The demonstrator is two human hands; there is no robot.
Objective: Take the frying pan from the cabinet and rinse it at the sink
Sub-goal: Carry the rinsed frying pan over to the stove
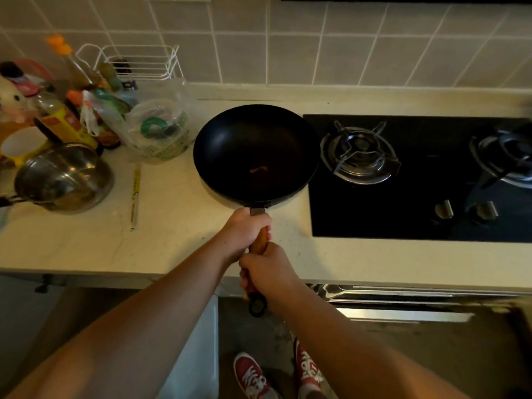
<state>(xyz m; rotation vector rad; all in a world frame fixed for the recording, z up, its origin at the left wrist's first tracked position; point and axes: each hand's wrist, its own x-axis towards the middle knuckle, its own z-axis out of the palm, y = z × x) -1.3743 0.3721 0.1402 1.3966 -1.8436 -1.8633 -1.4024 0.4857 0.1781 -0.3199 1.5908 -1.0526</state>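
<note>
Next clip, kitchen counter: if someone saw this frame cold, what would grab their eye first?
First, the black frying pan dead centre over the counter, its wooden handle gripped by both hands: left hand nearer the pan, right hand behind it. To its right lies the black gas hob with two burners. At far left is a crowd of bottles and bags, with a steel pot in front.

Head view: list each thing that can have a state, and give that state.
frying pan: held over the counter, upright, with a small orange scrap inside.
left hand: gripping the handle near the pan.
right hand: gripping the handle lower down.
steel pot: uncovered, tilted.
burners: unlit.
</note>
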